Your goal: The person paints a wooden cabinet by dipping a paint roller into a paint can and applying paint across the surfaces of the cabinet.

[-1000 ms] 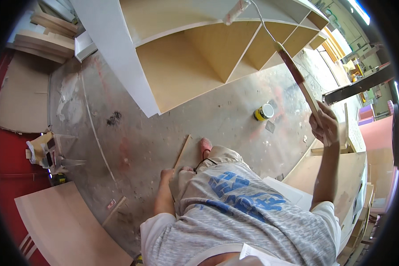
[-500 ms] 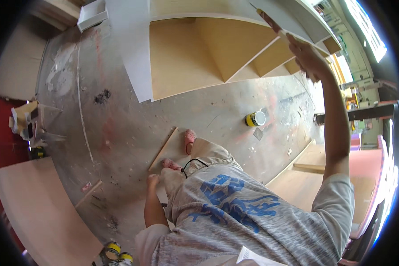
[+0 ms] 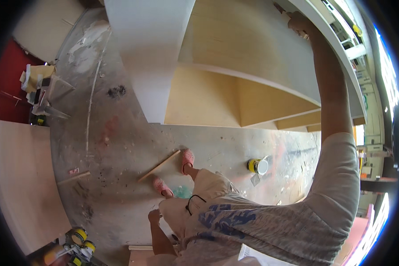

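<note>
My right hand (image 3: pixel 299 24) is raised at the far right, reaching inside the upper part of a large white-and-tan cabinet (image 3: pixel 139 53). Its fingers are closed around a slim hand tool (image 3: pixel 279 8) with a reddish-brown part showing; the tool's exact kind is unclear. The tool is close to the grey inner panel (image 3: pixel 270 57) of the cabinet; whether it touches cannot be told. My left hand (image 3: pixel 155 216) hangs low beside my thigh with the fingers curled. Anything inside them is hidden.
A yellow-and-black can (image 3: pixel 257 166) stands on the stained floor, right of my feet. A wooden stick (image 3: pixel 159 166) lies by my pink clogs (image 3: pixel 187 160). At left are a pale board (image 3: pixel 26 177) and a cluttered stool (image 3: pixel 46 91); more cans (image 3: pixel 79 236) sit lower left.
My right hand has gone from in front of the cabinet to inside its upper part, still gripping the tool. The view has shifted, and the cabinet now looks nearer. My left hand stays low.
</note>
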Demonstrator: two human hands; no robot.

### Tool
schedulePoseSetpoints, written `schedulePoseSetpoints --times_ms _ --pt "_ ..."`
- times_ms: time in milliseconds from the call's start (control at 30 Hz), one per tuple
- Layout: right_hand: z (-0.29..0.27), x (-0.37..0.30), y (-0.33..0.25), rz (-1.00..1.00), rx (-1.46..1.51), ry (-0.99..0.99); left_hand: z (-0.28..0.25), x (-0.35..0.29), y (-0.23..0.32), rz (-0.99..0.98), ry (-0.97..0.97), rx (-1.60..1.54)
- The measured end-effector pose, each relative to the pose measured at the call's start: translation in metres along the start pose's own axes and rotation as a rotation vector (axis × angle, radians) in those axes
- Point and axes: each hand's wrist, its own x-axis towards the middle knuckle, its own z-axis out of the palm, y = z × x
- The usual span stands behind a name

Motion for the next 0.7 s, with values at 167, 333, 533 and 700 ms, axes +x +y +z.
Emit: schedulePoseSetpoints --times_ms 167,333,533,700 --pt "0.005 0.040 -0.039 0.104 -0.203 -0.181 0.017 0.009 0.093 -0.087 0.269 -0.449" --pt "0.002 -0.010 0.001 -0.223 -0.034 -0.103 -0.007 0.016 0.169 -0.077 0.232 -0.347" --pt "-0.015 -0.136 0.019 0.084 -0.064 -0.146 -0.041 0.012 0.203 -0.081 0.085 -0.560" --pt "-0.030 -0.323 0.028 -0.069 0.001 -0.097 -0.076 0.011 0.186 0.107 0.071 -0.265"
